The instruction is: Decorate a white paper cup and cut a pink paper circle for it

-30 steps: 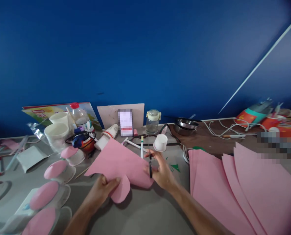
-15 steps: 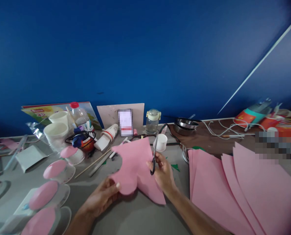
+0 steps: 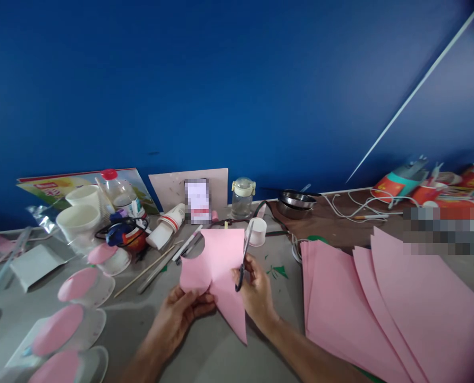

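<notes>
A pink sheet of paper [image 3: 225, 266] with a curved cut-out in its upper left edge is held up over the grey table. My left hand [image 3: 181, 314] pinches its lower left part between thumb and fingers. My right hand [image 3: 256, 292] grips scissors [image 3: 240, 274] by their black handles, blades pointing up beside the sheet's right edge. The right fingertips are close to the paper; whether they touch it I cannot tell. Behind the blades stands a small white paper cup [image 3: 256, 232].
Several white cups with pink paper discs [image 3: 58, 330] lie along the left. A stack of pink sheets [image 3: 340, 298] spreads at the right. A phone [image 3: 198, 201] leans at the back beside a glass jar [image 3: 243, 198]. Green scraps [image 3: 279, 271] lie right of my hand.
The pink sheet has turned and now hangs more upright. My left hand has shifted its hold toward the sheet's middle. The scissors stay in my right hand, and the view has moved slightly right.
</notes>
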Tool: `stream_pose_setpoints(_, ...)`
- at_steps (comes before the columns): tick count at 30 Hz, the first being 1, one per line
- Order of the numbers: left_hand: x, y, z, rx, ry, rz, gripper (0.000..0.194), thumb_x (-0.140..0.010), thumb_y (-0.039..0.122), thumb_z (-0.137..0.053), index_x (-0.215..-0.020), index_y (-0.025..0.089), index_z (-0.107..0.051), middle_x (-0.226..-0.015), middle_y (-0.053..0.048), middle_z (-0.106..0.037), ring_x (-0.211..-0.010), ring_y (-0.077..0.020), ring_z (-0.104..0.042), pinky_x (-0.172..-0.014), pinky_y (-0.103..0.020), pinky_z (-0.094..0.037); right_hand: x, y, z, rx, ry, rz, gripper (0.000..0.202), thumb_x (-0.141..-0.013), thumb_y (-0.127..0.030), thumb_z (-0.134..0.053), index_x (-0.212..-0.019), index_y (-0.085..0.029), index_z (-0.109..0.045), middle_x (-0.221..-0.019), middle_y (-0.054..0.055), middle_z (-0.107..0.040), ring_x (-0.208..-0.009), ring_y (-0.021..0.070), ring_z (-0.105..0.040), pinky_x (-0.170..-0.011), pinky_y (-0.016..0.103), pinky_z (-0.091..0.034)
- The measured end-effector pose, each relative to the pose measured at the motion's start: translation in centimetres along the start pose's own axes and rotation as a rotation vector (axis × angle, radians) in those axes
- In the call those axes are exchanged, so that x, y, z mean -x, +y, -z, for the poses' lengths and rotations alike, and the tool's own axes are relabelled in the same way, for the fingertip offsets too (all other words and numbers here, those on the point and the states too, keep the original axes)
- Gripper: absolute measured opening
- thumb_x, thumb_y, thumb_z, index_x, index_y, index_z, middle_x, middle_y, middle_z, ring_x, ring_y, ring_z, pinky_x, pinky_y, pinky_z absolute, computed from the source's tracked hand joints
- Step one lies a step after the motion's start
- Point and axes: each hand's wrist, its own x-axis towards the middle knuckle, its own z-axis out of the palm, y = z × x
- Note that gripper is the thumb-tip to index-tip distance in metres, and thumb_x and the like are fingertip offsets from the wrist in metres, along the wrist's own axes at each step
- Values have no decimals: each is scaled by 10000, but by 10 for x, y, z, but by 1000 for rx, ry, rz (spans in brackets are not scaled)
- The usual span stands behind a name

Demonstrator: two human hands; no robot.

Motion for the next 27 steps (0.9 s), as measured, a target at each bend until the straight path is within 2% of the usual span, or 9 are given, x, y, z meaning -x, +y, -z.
stream_pose_setpoints(5, -3, 4, -2, 55, 71, 2, 215, -601, 209, -849, -716, 76, -726, -654, -128, -738, -610, -227, -704, -640, -359, -612, 0, 5, -2, -29, -92, 25, 235, -757, -253, -601, -976, -170, -608, -865, 50, -662, -758, 177, -596, -666, 269, -491)
stream_pose_setpoints(10, -5, 3, 0, 47, 140, -84, 137, -656, 151, -799, -726, 67, -717, -681, -112, -741, -615, -207, -699, -688, -371, -615, -3, -4, 6, 68, 66, 85, 314, -793, -324, -603, -1073, -191, -556, -835, 40, -623, -768, 181, -585, -706, 303, -494)
stream_pose_setpoints(12, -6, 4, 3, 78, 178, -124, 124, -676, 141, -779, -767, 82, -718, -738, -113, -751, -668, -223, -710, -721, -405, -611, -2, -20, 14, 28, 49, 104, 327, -815, -392, -609, -1072, -202, -540, -836, 43, -610, -760, 178, -580, -679, 293, -487)
stream_pose_setpoints(13, -7, 4, 5, 97, 189, -135, 124, -680, 133, -772, -784, 88, -718, -762, -114, -754, -694, -234, -714, -731, -421, -609, -1, -29, 18, -15, -27, 91, 328, -831, -428, -601, -1066, -206, -543, -832, 43, -613, -712, 161, -569, -642, 276, -478)
stream_pose_setpoints(17, -8, 7, 7, 149, 198, -165, 109, -689, 116, -753, -787, 100, -706, -792, -109, -756, -750, -262, -720, -745, -450, -603, 10, -58, 22, -246, -626, -72, 484, -797, -603, -584, -1035, -182, -578, -712, 28, -607, -497, 102, -447, -463, 225, -381)
stream_pose_setpoints(19, -9, 8, 6, 149, 229, -185, 106, -677, 106, -757, -761, 105, -693, -767, -94, -753, -719, -253, -720, -714, -425, -610, 14, -61, 18, -225, -796, -162, 414, -797, -542, -606, -993, -177, -603, -682, 14, -593, -497, 95, -436, -462, 213, -372)
stream_pose_setpoints(21, -9, 10, 5, 156, 236, -197, 118, -667, 101, -761, -758, 109, -686, -759, -84, -751, -700, -247, -719, -692, -412, -612, 16, -57, 12, -122, -860, -174, 256, -816, -397, -603, -955, -182, -618, -684, 4, -600, -527, 100, -461, -490, 207, -386)
stream_pose_setpoints(23, -9, 11, 5, 178, 220, -192, 113, -666, 100, -761, -747, 109, -682, -749, -84, -751, -696, -250, -720, -700, -429, -608, 16, -48, 7, 36, -846, -81, 138, -793, -252, -598, -911, -187, -629, -715, 5, -624, -593, 118, -506, -558, 218, -415)
stream_pose_setpoints(27, -7, 14, 6, 187, 238, -157, 45, -710, 85, -719, -728, 100, -680, -748, -107, -755, -721, -257, -725, -754, -462, -592, 11, -31, 5, 341, -592, 83, 143, -753, -177, -602, -893, -173, -634, -736, 29, -637, -712, 173, -556, -710, 275, -434)
